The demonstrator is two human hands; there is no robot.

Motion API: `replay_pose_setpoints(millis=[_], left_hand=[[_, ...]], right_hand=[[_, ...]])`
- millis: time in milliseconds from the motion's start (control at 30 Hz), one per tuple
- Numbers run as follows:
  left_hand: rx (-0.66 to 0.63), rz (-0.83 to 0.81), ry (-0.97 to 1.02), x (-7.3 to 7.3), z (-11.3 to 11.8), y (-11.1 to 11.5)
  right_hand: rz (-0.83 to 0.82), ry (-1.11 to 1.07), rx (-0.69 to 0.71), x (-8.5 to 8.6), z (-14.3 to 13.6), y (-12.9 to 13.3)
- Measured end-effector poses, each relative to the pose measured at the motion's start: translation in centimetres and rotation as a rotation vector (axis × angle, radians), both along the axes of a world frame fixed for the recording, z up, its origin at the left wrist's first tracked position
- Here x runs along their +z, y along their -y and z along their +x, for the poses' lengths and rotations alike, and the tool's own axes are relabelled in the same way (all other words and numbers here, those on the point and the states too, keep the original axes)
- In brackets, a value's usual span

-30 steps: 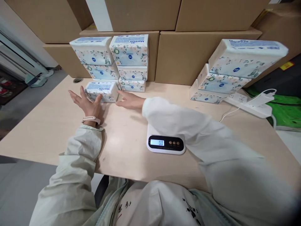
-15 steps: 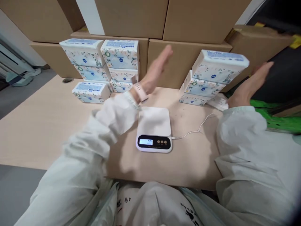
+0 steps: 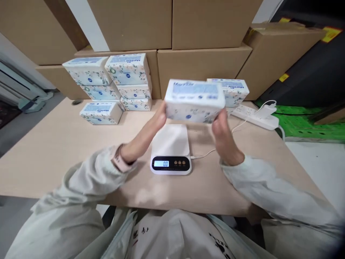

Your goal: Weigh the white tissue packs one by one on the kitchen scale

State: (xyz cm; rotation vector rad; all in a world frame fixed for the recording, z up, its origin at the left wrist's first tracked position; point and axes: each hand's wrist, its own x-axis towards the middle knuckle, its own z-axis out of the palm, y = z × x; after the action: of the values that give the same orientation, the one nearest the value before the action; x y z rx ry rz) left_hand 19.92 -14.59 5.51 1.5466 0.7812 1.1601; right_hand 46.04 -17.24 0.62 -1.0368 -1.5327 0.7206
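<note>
Both of my hands hold a floral tissue pack (image 3: 192, 102) by its two ends, raised above the back of a white digital scale (image 3: 171, 142). The fingers of my left hand (image 3: 147, 135) press its left end, and my right hand (image 3: 226, 138) grips the right end; some fingers are hidden behind it. The scale's display (image 3: 161, 163) reads 0.0. Behind the held pack, partly covered by it, stands another tissue pack (image 3: 235, 93) on the right.
Several tissue packs (image 3: 128, 68) stand stacked at the back left, with a single pack (image 3: 101, 111) in front. Cardboard boxes (image 3: 199, 68) line the table's back. A white power strip (image 3: 258, 117) lies at right, and a cable (image 3: 207, 154) runs to the scale.
My hands, apart half a second ago, have closed on a tissue pack from the right stack and brought it left over the scale. The right stack is lower.
</note>
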Motion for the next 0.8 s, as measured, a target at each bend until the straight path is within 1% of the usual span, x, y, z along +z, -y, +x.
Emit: replay_pose_setpoints(millis=[67, 100, 167, 233, 300, 367, 433, 467, 533, 600, 633, 700, 800], left_hand=[[-0.15, -0.061, -0.007, -1.8, -2.8, 2.9], [-0.161, -0.091, -0.007, -2.7, -3.8, 4.0], [-0.108, -0.132, -0.026, -4.7, -5.1, 5.4], [-0.055, -0.124, -0.075, -6.6, -6.0, 6.0], [0.044, -0.049, -0.127, -8.2, -6.6, 5.9], [0.199, 0.032, -0.134, -9.5, -7.1, 5.3], [0.352, 0.041, -0.073, -10.2, -7.5, 4.6], [0.404, 0.02, -0.03, -10.4, -7.7, 4.2], [0.453, -0.036, 0.051, -10.6, -7.9, 3.6], [0.453, -0.084, 0.103, -10.7, -8.2, 3.3], [0.44, -0.111, 0.12, -10.7, -8.3, 3.2], [0.408, -0.163, 0.143, -10.8, -8.4, 3.2], [0.393, -0.161, 0.124, -10.7, -8.4, 3.4]], right_hand=[[-0.003, -0.051, 0.068, -1.7, -2.6, 1.9], [-0.028, -0.054, 0.108, -2.6, -3.4, 2.5], [-0.077, -0.031, 0.159, -4.3, -4.3, 3.2], [-0.1, 0.009, 0.156, -5.7, -4.4, 3.7], [-0.093, 0.029, 0.082, -6.7, -3.9, 4.2], [-0.05, 0.026, -0.057, -7.4, -3.2, 4.8], [0.03, -0.004, -0.207, -7.7, -2.4, 5.3], [0.077, -0.04, -0.293, -7.7, -2.0, 5.4], [0.14, -0.141, -0.464, -7.4, -1.4, 5.3], [0.154, -0.233, -0.596, -7.0, -1.0, 5.0], [0.137, -0.254, -0.626, -6.8, -0.9, 4.8], [0.1, -0.257, -0.641, -6.6, -0.9, 4.5], [0.066, -0.232, -0.627, -6.7, -1.2, 4.5]])
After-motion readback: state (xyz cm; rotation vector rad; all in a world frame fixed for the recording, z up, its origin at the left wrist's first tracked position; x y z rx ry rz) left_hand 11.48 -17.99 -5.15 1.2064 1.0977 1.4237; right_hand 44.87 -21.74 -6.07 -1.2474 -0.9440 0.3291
